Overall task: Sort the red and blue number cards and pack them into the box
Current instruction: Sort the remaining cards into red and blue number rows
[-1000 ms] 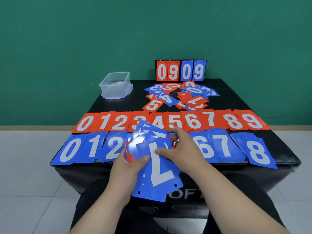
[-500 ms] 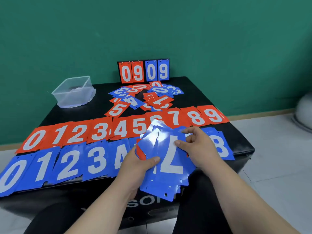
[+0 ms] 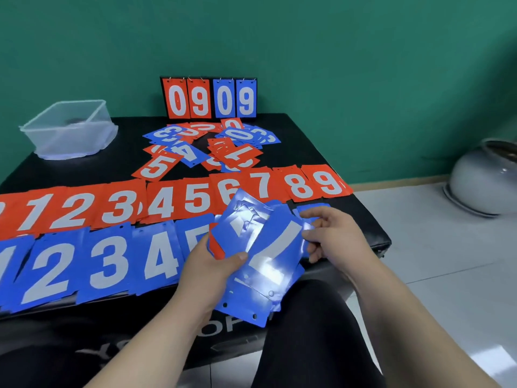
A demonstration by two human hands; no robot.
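One black desk carries nearly everything, and white lettering on its front face is partly covered and cannot be read whole. Across it runs the red row, orange-red cards with bold white numerals reading 1 to 9, with a sliver of another card at the left edge of the view. Just in front lies the blue row, glossy blue cards reading 2, 3, 4 and a half-hidden 5, with part of another numeral cut off at the left.

At the far left corner stands the box, clear plastic and lidless. Against the green wall stands a flip scoreboard, with two red and two blue cards on rings reading 0 9 0 9. In front of it lies a loose heap of red and blue cards at all angles; a red 5 and a blue 4 are legible.

Over the near edge of the desk the left hand grips a fan of blue cards, thumb pressed on top, with one red edge showing at its left. The top card reads as a 7 turned upside down, washed with glare. The right hand pinches that card's right edge with its fingers curled. Small punched holes show along the fan's near edge.
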